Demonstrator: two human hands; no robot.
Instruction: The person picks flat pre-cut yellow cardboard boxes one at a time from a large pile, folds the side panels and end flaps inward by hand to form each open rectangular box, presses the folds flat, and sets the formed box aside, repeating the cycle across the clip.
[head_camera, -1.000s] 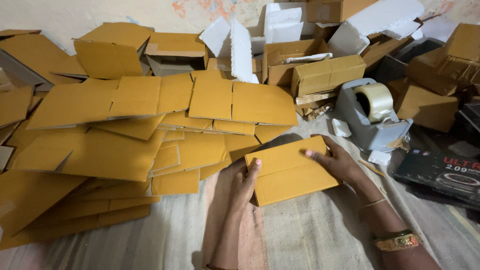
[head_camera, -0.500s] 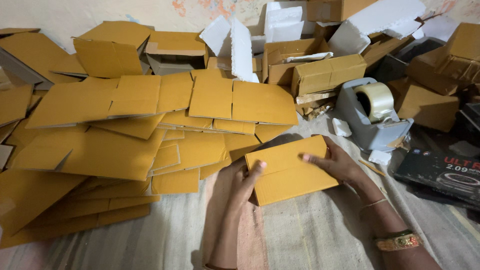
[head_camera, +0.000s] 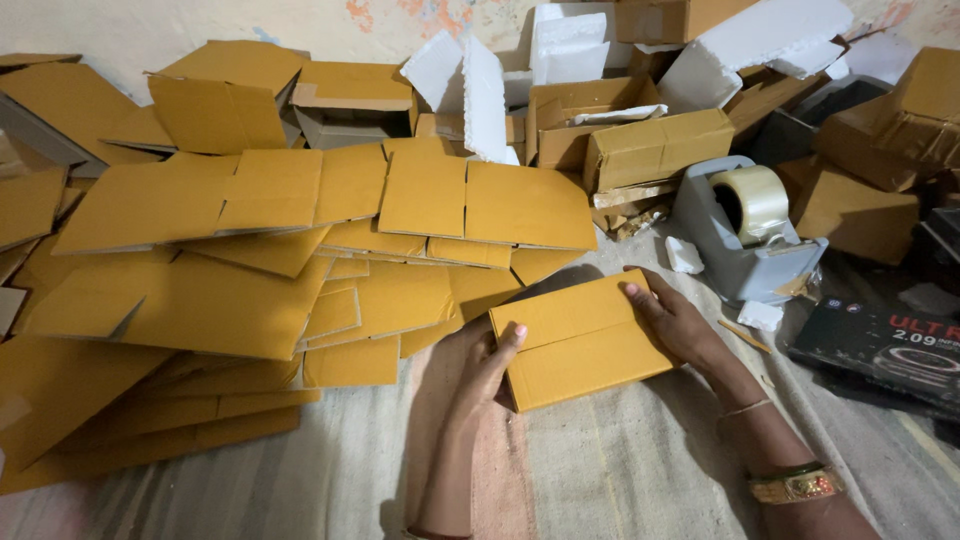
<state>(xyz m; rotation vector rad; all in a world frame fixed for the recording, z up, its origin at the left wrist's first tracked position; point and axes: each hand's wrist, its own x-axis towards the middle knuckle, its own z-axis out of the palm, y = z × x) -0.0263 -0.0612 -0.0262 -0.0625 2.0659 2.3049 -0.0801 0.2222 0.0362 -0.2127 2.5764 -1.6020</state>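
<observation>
Gripping the small closed cardboard box (head_camera: 580, 340) from both ends, the left hand (head_camera: 487, 365) curls its fingers around the near-left edge while the right hand (head_camera: 675, 325) lies spread along the right side. The box sits low over the striped cloth (head_camera: 620, 470); I judge steady, even pressure keeps its flaps flush. Beyond lie flat carton blanks (head_camera: 300, 250), and a grey tape dispenser (head_camera: 745, 235) stands right.

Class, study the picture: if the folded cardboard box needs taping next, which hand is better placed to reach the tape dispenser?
Probably the right hand: it grips the box on the side nearest the tape dispenser.
</observation>
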